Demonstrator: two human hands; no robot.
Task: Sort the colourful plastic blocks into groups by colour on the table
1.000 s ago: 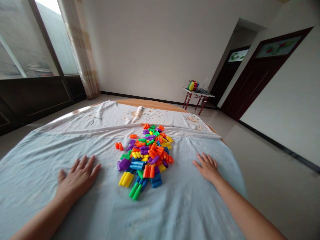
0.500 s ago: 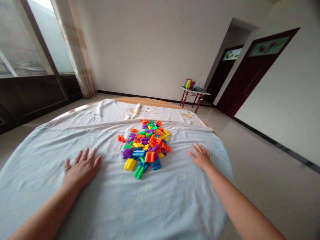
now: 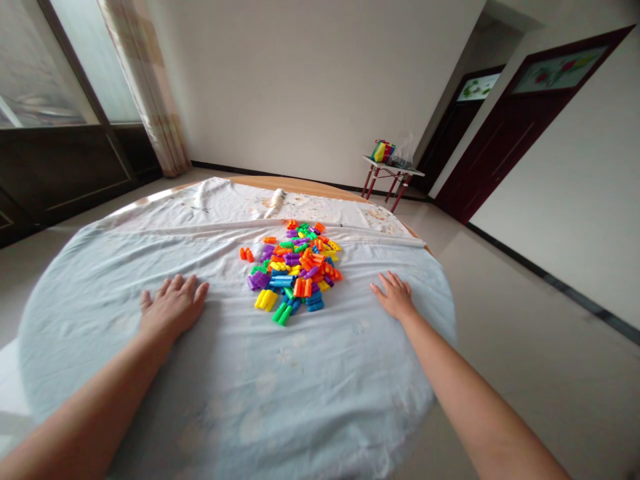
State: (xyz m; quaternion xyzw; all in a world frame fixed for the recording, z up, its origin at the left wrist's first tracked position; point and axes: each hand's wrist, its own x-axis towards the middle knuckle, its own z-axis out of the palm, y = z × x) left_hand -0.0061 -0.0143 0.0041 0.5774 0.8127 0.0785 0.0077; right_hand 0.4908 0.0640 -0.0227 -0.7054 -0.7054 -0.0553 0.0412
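Note:
A heap of bright plastic building blocks [image 3: 295, 270] in orange, purple, yellow, green and blue lies in the middle of a round table under a pale blue cloth [image 3: 280, 380]. My left hand [image 3: 173, 308] rests flat on the cloth, fingers spread, to the left of the heap. On the other side, my right hand [image 3: 394, 295] also lies flat and open on the cloth. Neither hand touches a block. One orange block [image 3: 246, 254] sits apart at the heap's left.
A second white stained cloth [image 3: 240, 207] covers the table's far part. A small red-legged side table [image 3: 393, 179] with colourful things stands by the far wall. Dark doors [image 3: 505, 133] are to the right, windows and a curtain [image 3: 145, 87] to the left.
The view has drawn back and tilted, so the table and blocks look smaller and farther. Both hands stay flat on the cloth at either side of the heap.

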